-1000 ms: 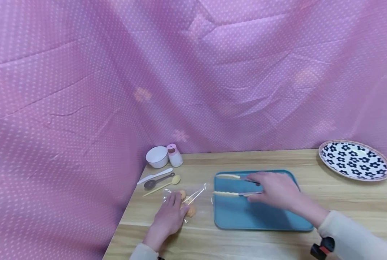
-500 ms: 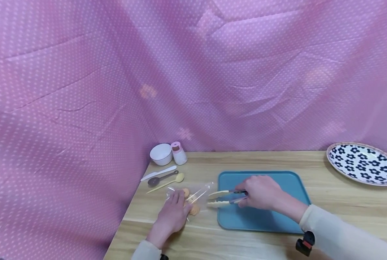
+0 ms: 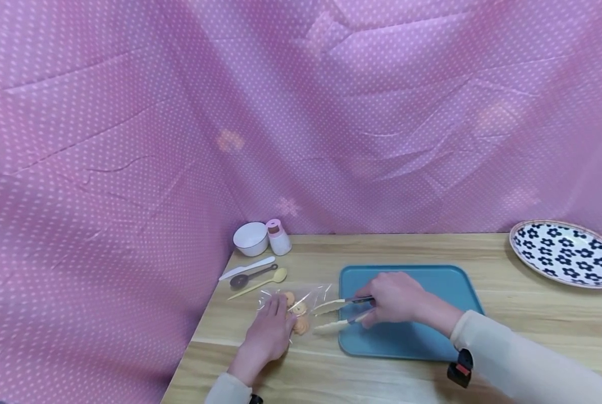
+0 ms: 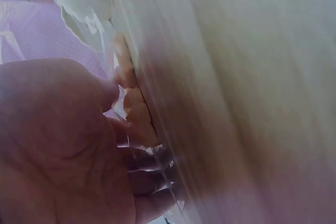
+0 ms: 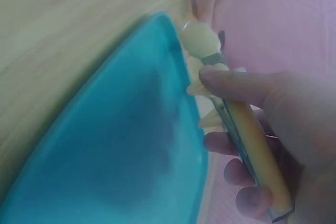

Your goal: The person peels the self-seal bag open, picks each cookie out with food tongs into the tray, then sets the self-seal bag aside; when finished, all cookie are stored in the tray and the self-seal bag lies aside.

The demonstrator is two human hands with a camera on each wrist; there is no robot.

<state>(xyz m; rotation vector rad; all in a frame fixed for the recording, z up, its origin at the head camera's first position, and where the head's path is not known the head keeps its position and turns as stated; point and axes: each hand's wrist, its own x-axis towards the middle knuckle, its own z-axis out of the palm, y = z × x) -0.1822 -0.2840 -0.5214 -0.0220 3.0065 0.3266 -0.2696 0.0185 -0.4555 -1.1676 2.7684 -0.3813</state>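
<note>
My left hand [image 3: 267,335] rests on a clear plastic bag [image 3: 321,293], fingers extended across its left part and thumb beside the cookies. Several round, golden cookies [image 3: 301,325] lie inside, partly hidden by the fingers. In the left wrist view, the cookies [image 4: 137,114] show in a row beyond the palm. My right hand [image 3: 396,298] grips a pair of tongs [image 3: 334,303] with cream tips. Spread apart, those tips point left over the bag's right end, close to the cookies. The right wrist view shows thumb and fingers wrapped round the tongs' handle [image 5: 258,156].
A blue tray [image 3: 407,342] lies under the right hand. Behind the bag are a yellow spoon [image 3: 279,275], a dark spoon [image 3: 238,281], a white knife [image 3: 247,268], a white bowl [image 3: 250,239] and a pink-topped bottle [image 3: 280,242]. A flower-patterned plate [image 3: 566,255] stands at the far right.
My right hand has carried the tongs left, from above the tray to the bag's right end. The left hand has stayed on the bag. The head view has shifted slightly.
</note>
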